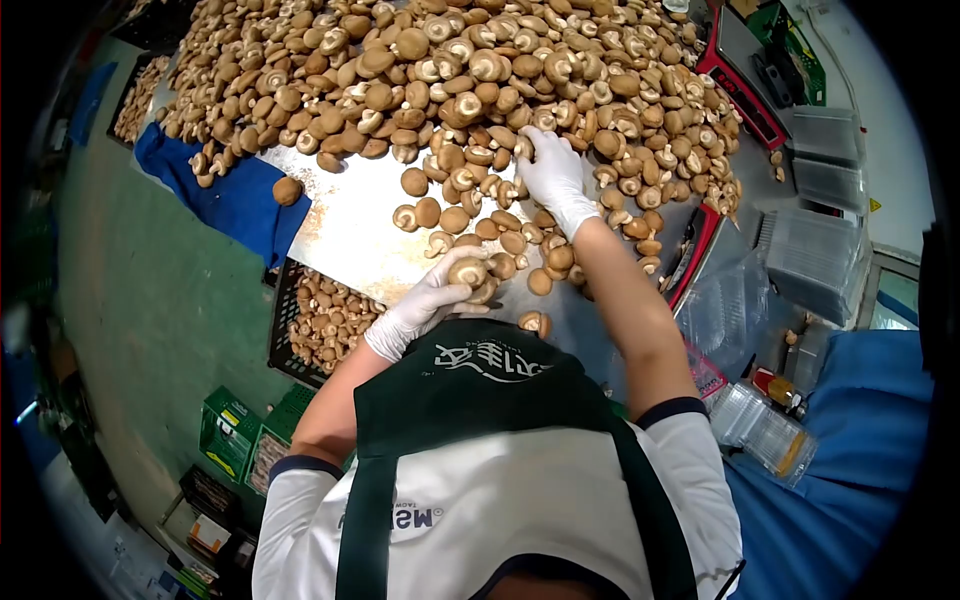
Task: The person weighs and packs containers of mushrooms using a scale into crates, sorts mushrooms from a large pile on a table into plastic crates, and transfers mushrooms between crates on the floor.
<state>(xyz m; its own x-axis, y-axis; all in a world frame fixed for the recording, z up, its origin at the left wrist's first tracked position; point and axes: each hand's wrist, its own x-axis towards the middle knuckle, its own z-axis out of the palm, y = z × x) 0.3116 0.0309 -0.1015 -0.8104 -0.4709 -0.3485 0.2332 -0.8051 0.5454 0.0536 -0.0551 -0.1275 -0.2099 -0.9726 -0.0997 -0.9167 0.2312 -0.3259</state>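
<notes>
Wearing a dark green cloth apron point(480, 362) over a white short-sleeved shirt point(510, 480), right up close. Pinching maybe two round, brown-capped mushrooms point(466, 272) in the white-gloved left hand point(420, 302), by the near edge of a shiny metal table point(350, 225). Got the white-gloved right hand point(552, 172) among loose ones farther up, fingertips against another; can't tell if gripping. So, just a couple picked up, leaving a huge brown heap point(450, 80) on the table.
</notes>
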